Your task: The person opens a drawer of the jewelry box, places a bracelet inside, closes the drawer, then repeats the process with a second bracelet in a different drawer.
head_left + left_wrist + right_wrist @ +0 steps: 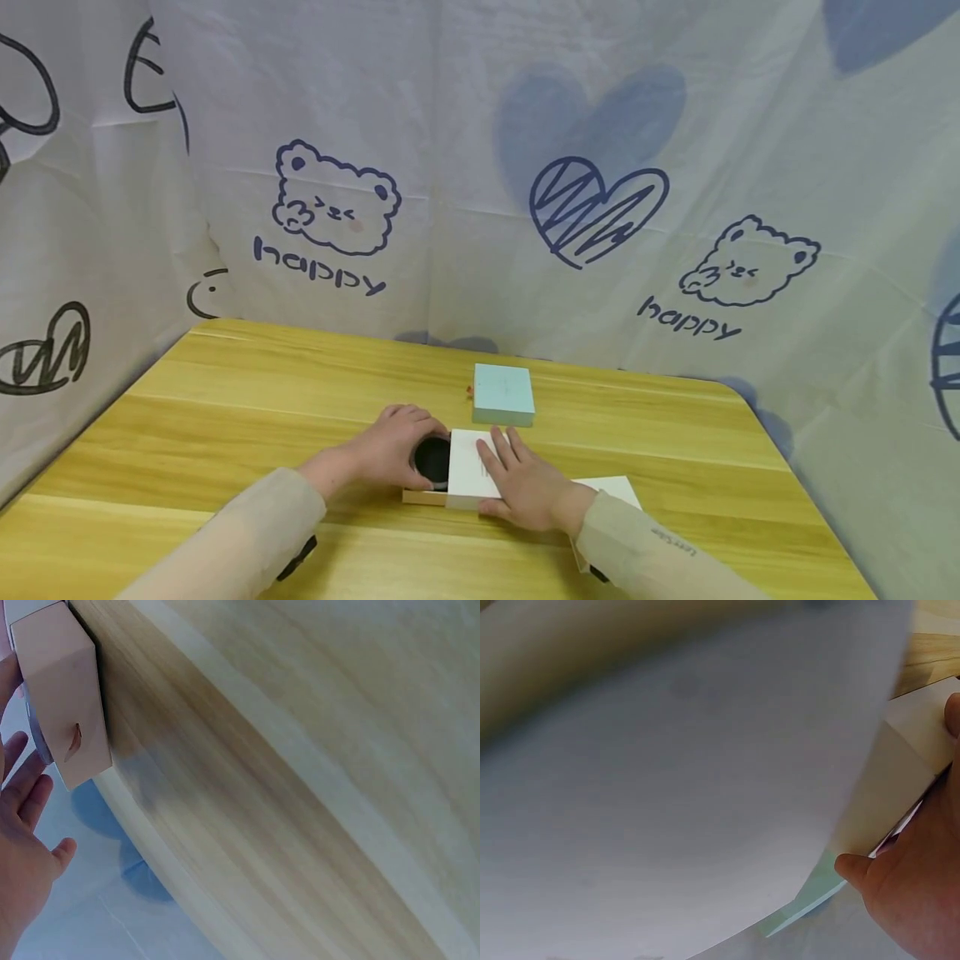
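A white sliding box [467, 467] lies on the table with its tan inner tray [425, 497] pulled out to the left. In that tray sits a round black disc-shaped thing [432, 460]. My left hand [393, 446] grips the disc by its rim, thumb on the near side and fingers on the far side. The left wrist view shows the tray's tan end [66, 697] with a small slit, and the left hand [26, 840] beside it. My right hand [528, 487] rests on the box's white sleeve, fingers spread straight over its top.
A light blue-green box [502, 392] with a small reddish bit at its left side stands behind the white box. Under the right forearm lies another white flat piece [611, 487], which fills much of the right wrist view. A printed cloth [465, 167] hangs behind the wooden table [300, 375].
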Demonstrator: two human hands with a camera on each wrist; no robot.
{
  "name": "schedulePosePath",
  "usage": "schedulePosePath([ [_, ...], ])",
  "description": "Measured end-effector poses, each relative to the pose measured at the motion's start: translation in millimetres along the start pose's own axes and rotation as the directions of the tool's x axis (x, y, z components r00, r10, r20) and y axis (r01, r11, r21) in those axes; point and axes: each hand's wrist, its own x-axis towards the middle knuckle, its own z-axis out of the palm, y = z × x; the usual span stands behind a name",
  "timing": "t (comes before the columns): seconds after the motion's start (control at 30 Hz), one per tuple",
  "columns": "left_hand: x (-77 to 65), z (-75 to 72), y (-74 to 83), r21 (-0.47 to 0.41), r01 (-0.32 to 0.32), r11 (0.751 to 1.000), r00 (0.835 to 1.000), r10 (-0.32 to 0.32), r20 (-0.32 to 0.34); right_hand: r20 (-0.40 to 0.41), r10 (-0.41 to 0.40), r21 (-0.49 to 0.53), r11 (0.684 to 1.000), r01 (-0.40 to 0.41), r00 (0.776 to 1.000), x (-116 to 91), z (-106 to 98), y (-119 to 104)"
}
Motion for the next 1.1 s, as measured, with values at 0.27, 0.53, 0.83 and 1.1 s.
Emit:
schedulePosePath([
  [0.27,-0.9,1.6,-1.0,-0.011,-0.021,1.0,1.0,0.021,-0.016,-0.013,-0.007,-0.006,1.0,0.007,1.0,-2.0,-1.5,-1.3],
  [0.53,-3.2,2.8,-0.3,-0.069,-0.017,0.997,1.0,0.015,-0.027,-0.013,-0.008,0.0,1.0,0.008,1.0,-2.1,-1.8,-1.2],
  [0.83,-4.0,2.2,-1.9,-0.142,0.029,0.989,0.999,-0.025,0.027,-0.008,-0.003,0.007,1.0,0.003,1.0,-2.5,-2.2,-1.6],
  [1.1,-4.5,-1.5,-5.5,-0.188,0.107,0.976,0.994,-0.112,-0.015,-0.009,-0.009,0.011,1.0,0.009,1.0,-1.7,-2.3,-1.0],
])
